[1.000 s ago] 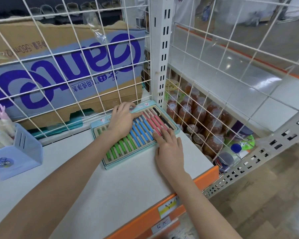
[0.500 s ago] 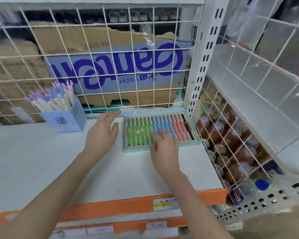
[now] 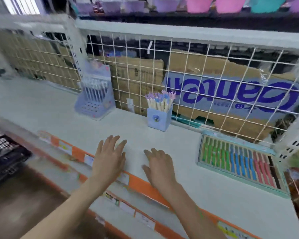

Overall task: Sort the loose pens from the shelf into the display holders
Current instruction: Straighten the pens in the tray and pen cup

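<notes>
Coloured pens (image 3: pixel 238 161) flat in tray (image 3: pixel 201 163), pointing shelf-back, both hands' grip slack, empty.

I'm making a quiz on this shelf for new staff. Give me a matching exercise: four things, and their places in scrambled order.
Things:
1. flat pen tray
2. square blue pen cup
3. tiered pen stand
4. left hand

Places:
A. far left, against the wire grid
B. right end of the shelf
C. near the shelf's front edge
D. middle, near the grid

Pairs: 1-B, 2-D, 3-A, 4-C

Cardboard box (image 3: pixel 214 80) (blue lettering), black crate (image 3: pixel 5 152).
</notes>
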Demonstrator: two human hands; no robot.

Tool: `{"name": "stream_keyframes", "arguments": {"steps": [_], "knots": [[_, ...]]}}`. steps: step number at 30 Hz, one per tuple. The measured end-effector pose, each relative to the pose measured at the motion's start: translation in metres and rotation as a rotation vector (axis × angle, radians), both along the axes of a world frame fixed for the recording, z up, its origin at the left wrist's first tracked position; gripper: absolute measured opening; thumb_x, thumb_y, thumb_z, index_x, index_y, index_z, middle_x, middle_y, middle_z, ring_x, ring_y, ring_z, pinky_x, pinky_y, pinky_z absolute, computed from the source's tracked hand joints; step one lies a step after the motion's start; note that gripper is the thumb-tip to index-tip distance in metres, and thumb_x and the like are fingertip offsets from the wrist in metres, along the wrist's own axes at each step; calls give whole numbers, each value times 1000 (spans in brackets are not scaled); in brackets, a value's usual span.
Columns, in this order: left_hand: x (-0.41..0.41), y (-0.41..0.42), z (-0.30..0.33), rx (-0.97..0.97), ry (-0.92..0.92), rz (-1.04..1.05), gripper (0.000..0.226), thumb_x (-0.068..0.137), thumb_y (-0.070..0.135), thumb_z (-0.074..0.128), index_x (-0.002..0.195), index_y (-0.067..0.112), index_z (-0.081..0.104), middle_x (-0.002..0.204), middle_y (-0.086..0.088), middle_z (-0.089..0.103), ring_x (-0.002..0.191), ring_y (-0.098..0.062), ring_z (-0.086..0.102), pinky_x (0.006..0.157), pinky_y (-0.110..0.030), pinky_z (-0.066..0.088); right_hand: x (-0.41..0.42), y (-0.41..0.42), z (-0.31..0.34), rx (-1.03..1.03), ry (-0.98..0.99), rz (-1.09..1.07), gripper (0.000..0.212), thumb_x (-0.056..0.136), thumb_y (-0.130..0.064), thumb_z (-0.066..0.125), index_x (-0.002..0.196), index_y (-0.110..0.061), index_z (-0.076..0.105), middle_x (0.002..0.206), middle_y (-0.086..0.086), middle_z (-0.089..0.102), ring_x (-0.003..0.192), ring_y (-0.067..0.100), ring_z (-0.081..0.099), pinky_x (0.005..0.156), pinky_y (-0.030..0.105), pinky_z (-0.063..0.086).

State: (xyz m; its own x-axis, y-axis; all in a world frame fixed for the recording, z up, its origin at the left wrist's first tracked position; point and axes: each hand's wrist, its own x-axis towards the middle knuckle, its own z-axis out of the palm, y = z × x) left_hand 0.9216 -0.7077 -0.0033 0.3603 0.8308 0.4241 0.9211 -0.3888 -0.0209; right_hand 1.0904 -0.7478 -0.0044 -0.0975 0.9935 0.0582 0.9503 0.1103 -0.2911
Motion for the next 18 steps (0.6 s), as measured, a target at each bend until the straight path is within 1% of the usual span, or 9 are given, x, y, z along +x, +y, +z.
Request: {"name": "stream_keyframes", "arguments": {"steps": [1, 3, 5, 6, 7, 9, 11, 14, 18], "knots": [[-10, 1, 1, -4, 4, 29, 38, 75, 21, 49, 104, 7, 69, 106, -18, 65, 99, -37, 64, 79, -55, 51, -11, 4, 0, -2, -10, 12, 46, 96, -31, 44, 140, -20, 34, 139, 5, 40, 126, 27, 37, 102, 38, 28], [-35, 5, 1, -1, -10, 86, 35, 69, 15, 67, 104, 9, 70, 106, -17, 66, 100, -35, 64, 81, -56, 50, -35, 16, 1, -4, -15, 25, 47, 96, -32, 43, 141, -20, 33, 141, 4, 38, 129, 27, 33, 105, 38, 25], [-66, 10, -2, -24, -31, 103, 45, 60, 12, 81, 104, 9, 70, 106, -16, 67, 100, -35, 64, 83, -56, 49, -66, 30, 1, 18, -21, 32, 46, 96, -32, 42, 140, -21, 34, 140, 3, 40, 128, 26, 34, 105, 37, 25], [-85, 13, -3, -30, -28, 105, 47, 59, 12, 83, 104, 9, 70, 106, -15, 66, 100, -35, 64, 82, -55, 49, -83, 37, 1, 26, -20, 35, 46, 96, -32, 43, 140, -21, 34, 139, 3, 41, 128, 26, 35, 105, 37, 26], [-104, 16, -5, -24, -19, 106, 44, 62, 13, 79, 104, 10, 69, 106, -15, 66, 100, -35, 64, 82, -55, 49, -102, 44, 2, 26, -17, 37, 46, 96, -32, 43, 141, -21, 34, 140, 3, 41, 129, 26, 35, 106, 37, 25], [-144, 26, -8, -22, -5, 112, 35, 69, 15, 62, 103, 11, 70, 105, -15, 66, 100, -35, 64, 81, -54, 50, -140, 57, 2, 17, -16, 41, 46, 96, -32, 42, 141, -22, 33, 140, 1, 41, 129, 25, 34, 107, 37, 25], [-184, 38, -7, -54, -11, 124, 39, 68, 20, 54, 103, 12, 70, 105, -14, 67, 99, -35, 65, 80, -52, 51, -177, 70, 3, 34, -17, 51, 45, 96, -33, 42, 140, -23, 34, 139, 0, 42, 129, 24, 35, 106, 36, 26], [-242, 54, -2, -83, -10, 159, 44, 75, 27, 40, 105, 12, 68, 106, -14, 66, 96, -34, 64, 81, -50, 52, -232, 95, 8, 66, -20, 89, 45, 97, -34, 43, 140, -23, 35, 139, -1, 43, 129, 23, 36, 107, 35, 27], [-322, 58, 2, -26, -128, 256, 45, 79, 30, 37, 109, 13, 67, 105, -10, 64, 95, -30, 63, 81, -45, 51, -305, 130, 17, 95, -46, 176, 41, 96, -32, 42, 137, -24, 39, 137, -2, 45, 126, 23, 39, 101, 33, 30]]}}
